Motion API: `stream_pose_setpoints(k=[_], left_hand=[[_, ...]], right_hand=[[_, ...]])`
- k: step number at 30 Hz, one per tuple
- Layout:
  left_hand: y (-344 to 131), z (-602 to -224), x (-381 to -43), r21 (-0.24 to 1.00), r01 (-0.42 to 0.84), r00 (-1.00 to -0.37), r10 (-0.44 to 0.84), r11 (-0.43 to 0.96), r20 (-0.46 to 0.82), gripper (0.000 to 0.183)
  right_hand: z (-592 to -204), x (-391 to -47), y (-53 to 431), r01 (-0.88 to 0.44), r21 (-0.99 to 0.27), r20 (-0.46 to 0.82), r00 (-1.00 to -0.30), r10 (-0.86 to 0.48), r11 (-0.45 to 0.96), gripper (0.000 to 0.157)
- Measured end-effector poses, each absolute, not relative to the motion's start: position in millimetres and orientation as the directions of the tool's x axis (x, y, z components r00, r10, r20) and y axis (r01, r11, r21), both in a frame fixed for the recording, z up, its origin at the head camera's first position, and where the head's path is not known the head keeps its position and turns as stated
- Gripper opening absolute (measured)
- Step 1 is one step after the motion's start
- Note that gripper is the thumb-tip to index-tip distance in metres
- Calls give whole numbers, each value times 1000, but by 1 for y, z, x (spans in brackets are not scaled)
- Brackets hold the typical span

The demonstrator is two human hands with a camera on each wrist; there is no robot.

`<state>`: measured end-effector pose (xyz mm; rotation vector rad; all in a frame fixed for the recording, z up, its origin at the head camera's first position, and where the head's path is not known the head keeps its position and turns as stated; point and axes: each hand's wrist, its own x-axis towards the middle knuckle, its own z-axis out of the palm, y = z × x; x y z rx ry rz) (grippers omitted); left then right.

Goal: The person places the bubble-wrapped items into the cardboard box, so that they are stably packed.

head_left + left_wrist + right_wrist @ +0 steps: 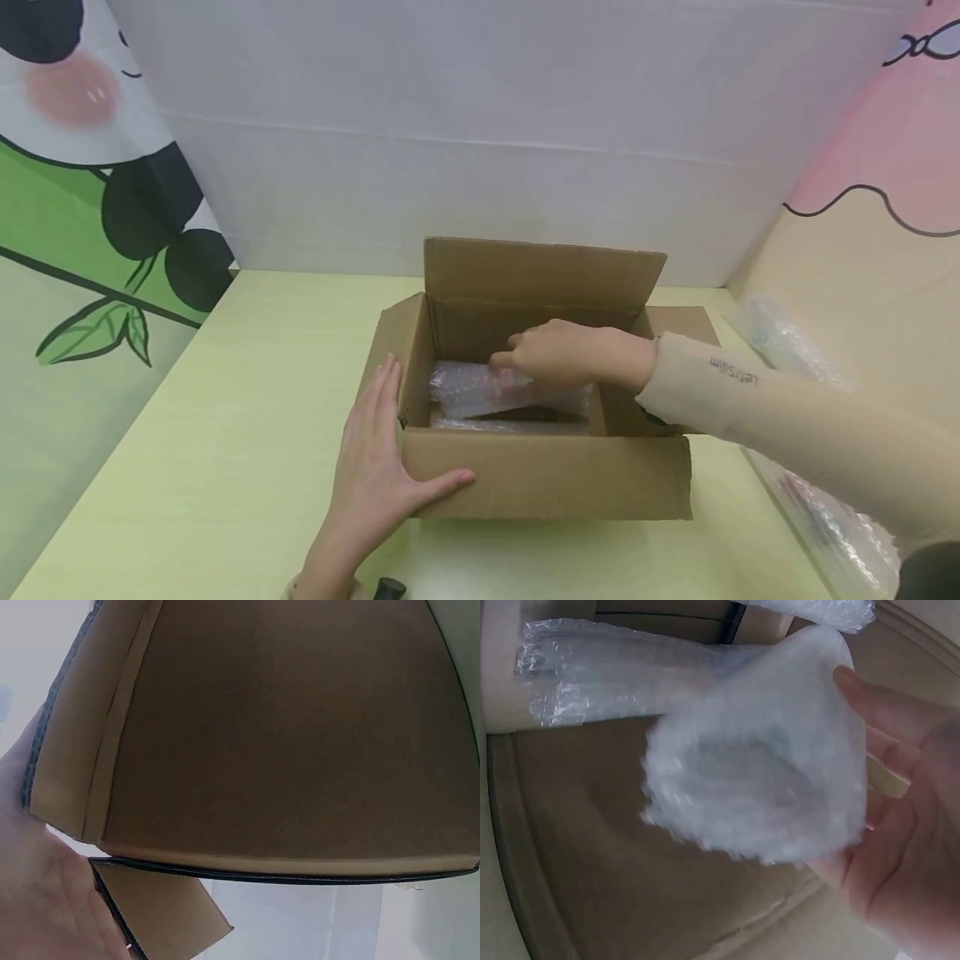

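Note:
An open cardboard box [547,475] stands on the table with its flaps folded out. My left hand [375,458] rests against its left front corner, fingers straight along the left flap and thumb on the front flap. Inside the box, my right hand [566,354] holds a bubble-wrapped packet [757,772] between thumb and fingers. The wrap blurs what is within. Beside it in the right wrist view lies a longer bubble-wrapped bundle [630,671], and another wrapped piece [825,609] shows at the top edge. The left wrist view mostly shows the box's brown side [285,735].
Clear plastic-wrapped items [832,517] lie along the right side of the pale table [187,467]. More bubble wrap [795,342] leans at the right wall. A small black object [390,588] sits at the front edge. A white sheet [480,183] hangs behind.

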<state>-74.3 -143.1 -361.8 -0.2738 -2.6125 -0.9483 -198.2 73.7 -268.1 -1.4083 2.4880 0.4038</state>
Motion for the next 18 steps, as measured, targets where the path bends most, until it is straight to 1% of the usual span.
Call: stream_pose_setpoints(k=[6,11,18], left_hand=[[-142,-362,-75,577,302,-917,66,759,393,135],[-142,-362,-76,577,300,-918,66,760,390,135],[-142,-363,-76,585,295,-920,60,756,387,134]], right_hand=[[-278,-203,71,-852,84,-457,-493,-740,516,55],[-285,-207,71,-831,45,-492,-502,-712,555,60],[-289,-209,69,-811,35,-505,-518,-690,584,70]])
